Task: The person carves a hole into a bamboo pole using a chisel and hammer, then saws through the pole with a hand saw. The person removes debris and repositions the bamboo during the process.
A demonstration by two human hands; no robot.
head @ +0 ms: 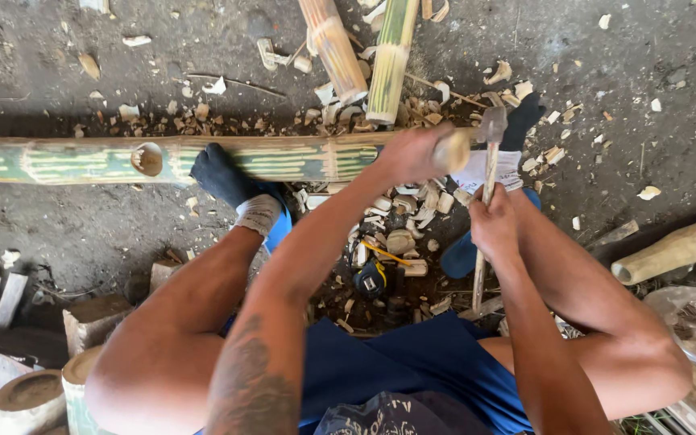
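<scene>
A long green bamboo pole (82,159) lies across the dirt floor, with a round hole (147,159) cut in its side. My left hand (412,153) is closed around a wooden-handled chisel (451,151) set against the pole. Just right of it, my right hand (493,221) grips the wooden shaft of a hammer (492,125), whose metal head is close beside the chisel's butt. My feet in dark socks (219,173) press on the pole on either side of my hands.
Bamboo chips (400,213) litter the ground. Two more bamboo poles (364,48) lean in from the top. A tape measure (370,278) lies between my legs. Cut bamboo stumps (30,395) stand at lower left, a log (674,250) at right.
</scene>
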